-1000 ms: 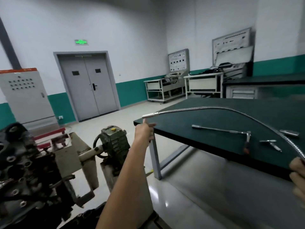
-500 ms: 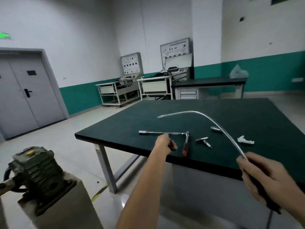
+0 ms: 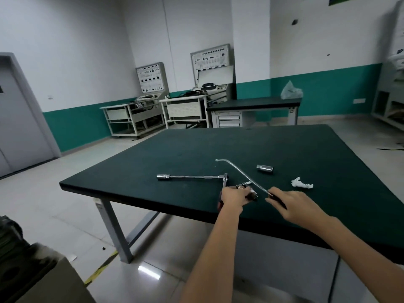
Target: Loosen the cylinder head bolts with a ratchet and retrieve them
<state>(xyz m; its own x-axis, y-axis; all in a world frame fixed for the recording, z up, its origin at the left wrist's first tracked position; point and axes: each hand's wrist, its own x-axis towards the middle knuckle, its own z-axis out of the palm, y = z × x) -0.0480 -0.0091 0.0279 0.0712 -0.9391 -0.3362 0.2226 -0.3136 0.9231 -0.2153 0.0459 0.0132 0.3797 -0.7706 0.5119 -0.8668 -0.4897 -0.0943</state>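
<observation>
— Where is the ratchet [image 3: 224, 180] being kept?

— It is being rested on the green table [image 3: 175, 154]. Its handle is being covered by the left hand [image 3: 232, 196], whose fingers are being curled over it. One extension bar [image 3: 192, 176] is being pointed left from its head.

— And the right hand [image 3: 299, 206]?

— It is being laid over the black handle of one flexible pick-up tool [image 3: 261, 188]. Whether that handle is being clasped cannot be told.

— What else is being counted?

— One loose socket [image 3: 265, 168] and one white rag [image 3: 301, 184]. Print on two trainer boards [image 3: 150, 77] is too small to be read.
</observation>
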